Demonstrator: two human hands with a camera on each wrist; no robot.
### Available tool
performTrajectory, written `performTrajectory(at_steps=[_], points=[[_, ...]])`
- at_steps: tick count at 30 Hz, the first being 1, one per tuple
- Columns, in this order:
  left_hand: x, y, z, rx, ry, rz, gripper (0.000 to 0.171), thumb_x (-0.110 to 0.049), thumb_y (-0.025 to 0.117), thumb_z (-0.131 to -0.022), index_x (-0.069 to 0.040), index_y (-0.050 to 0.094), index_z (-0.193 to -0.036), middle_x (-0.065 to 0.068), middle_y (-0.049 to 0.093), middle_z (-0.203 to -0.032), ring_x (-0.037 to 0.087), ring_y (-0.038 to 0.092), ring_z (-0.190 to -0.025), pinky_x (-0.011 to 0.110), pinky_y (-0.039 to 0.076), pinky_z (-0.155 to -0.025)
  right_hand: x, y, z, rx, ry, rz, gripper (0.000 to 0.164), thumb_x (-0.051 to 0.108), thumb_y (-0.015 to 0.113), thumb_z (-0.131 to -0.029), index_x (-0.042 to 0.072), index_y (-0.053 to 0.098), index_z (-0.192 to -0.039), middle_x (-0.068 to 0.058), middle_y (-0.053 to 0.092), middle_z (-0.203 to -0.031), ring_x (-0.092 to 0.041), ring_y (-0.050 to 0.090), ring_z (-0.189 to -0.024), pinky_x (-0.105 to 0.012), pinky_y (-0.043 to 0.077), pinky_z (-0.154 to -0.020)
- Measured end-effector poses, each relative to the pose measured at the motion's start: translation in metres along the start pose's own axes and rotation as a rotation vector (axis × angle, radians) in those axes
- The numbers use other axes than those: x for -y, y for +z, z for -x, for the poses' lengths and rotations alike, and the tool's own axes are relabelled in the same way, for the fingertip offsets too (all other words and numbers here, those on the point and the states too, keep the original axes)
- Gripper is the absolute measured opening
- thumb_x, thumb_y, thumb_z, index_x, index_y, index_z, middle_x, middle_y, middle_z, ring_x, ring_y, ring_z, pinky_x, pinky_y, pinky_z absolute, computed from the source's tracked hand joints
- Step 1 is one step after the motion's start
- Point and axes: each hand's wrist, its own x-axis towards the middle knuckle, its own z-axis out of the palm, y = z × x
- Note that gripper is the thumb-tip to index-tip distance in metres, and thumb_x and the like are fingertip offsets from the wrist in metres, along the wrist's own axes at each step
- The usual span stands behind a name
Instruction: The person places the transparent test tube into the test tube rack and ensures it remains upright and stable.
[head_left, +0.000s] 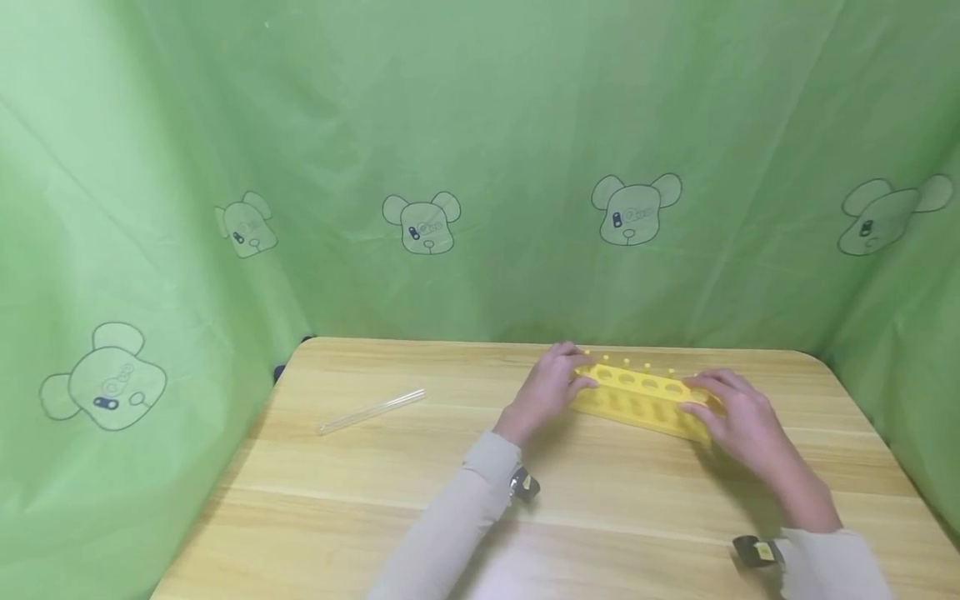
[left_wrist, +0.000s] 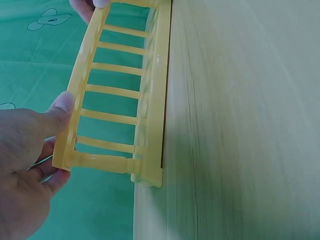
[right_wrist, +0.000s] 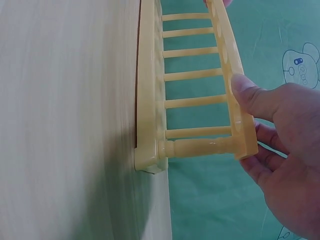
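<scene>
A yellow test tube rack [head_left: 637, 398] stands on the wooden table, right of the middle, with round holes along its top and a row of pegs behind. My left hand [head_left: 551, 385] grips its left end, the thumb [left_wrist: 63, 102] on the near side of the top bar and the fingers behind. At the opposite end my right hand [head_left: 738, 417] pinches the same top bar, its thumb [right_wrist: 243, 85] in front. Both wrist views show the rack's posts [left_wrist: 112, 90] between the top bar and the base [right_wrist: 147, 90]. Off to the left lie clear glass tubes [head_left: 372, 412], apart from both hands.
The wooden table [head_left: 360, 508] ends at a back edge close behind the rack. Green curtains [head_left: 517, 275] with bear-head prints hang behind and on both sides of it.
</scene>
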Motion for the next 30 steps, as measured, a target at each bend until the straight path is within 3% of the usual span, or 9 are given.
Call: performTrajectory(at_steps=[8, 14, 20, 30], points=[[0.006, -0.001, 0.004, -0.03, 0.021, 0.014, 0.043, -0.029, 0.076, -0.092, -0.006, 0.07, -0.128, 0.001, 0.065, -0.116, 0.01, 0.055, -0.104, 0.006, 0.045, -0.09, 0.003, 0.005, -0.001, 0.011, 0.009, -0.01, 0.039, 0.005, 0.085, -0.082, -0.003, 0.069, -0.117, -0.027, 0.061, -0.12, -0.05, 0.058, -0.109, -0.072, 0.049, -0.089], [0.008, -0.003, 0.006, -0.039, 0.005, 0.015, 0.042, -0.03, 0.076, -0.091, -0.008, 0.071, -0.126, 0.002, 0.066, -0.116, 0.01, 0.056, -0.103, 0.008, 0.047, -0.09, 0.006, 0.007, -0.002, 0.016, 0.013, -0.025, 0.039, 0.005, 0.084, -0.082, -0.003, 0.069, -0.118, -0.025, 0.062, -0.119, -0.049, 0.059, -0.108, -0.07, 0.05, -0.089], [0.013, -0.004, 0.01, -0.039, 0.0, 0.053, 0.043, -0.031, 0.075, -0.091, -0.007, 0.071, -0.126, 0.004, 0.067, -0.114, 0.018, 0.062, -0.105, 0.006, 0.046, -0.087, 0.01, 0.009, -0.003, 0.026, 0.019, -0.032, 0.039, 0.006, 0.084, -0.083, -0.003, 0.069, -0.119, -0.024, 0.061, -0.119, -0.049, 0.058, -0.11, -0.071, 0.049, -0.09], [0.017, -0.007, 0.015, -0.052, -0.014, 0.08, 0.042, -0.028, 0.077, -0.09, -0.004, 0.072, -0.124, 0.004, 0.066, -0.116, 0.018, 0.062, -0.106, 0.004, 0.046, -0.087, 0.011, 0.016, -0.007, 0.02, -0.008, -0.033, 0.04, 0.006, 0.084, -0.082, -0.002, 0.069, -0.119, -0.025, 0.062, -0.12, -0.049, 0.059, -0.109, -0.071, 0.05, -0.091]])
